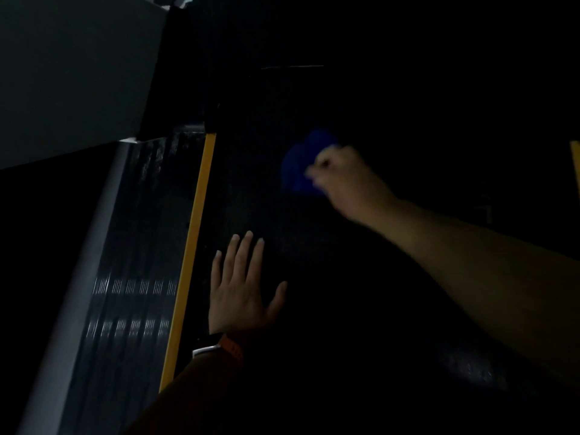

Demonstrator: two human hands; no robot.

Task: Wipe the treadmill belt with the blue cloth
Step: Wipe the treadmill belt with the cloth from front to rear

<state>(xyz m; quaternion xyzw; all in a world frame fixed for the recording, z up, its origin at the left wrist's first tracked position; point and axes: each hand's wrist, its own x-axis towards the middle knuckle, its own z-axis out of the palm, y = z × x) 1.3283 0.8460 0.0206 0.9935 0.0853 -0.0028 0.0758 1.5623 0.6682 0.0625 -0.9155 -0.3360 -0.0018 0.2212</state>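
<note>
The scene is very dark. The black treadmill belt fills the middle and right of the view. My right hand reaches far up the belt, blurred by motion, and grips the blue cloth, which is bunched against the belt just left of the fingers. My left hand lies flat on the belt near its left edge, fingers straight and spread, a watch with an orange strap on the wrist.
A yellow stripe runs along the belt's left edge, with the ribbed black side rail and a grey outer rim beyond. A grey panel sits at top left. Another yellow stripe shows at the right edge.
</note>
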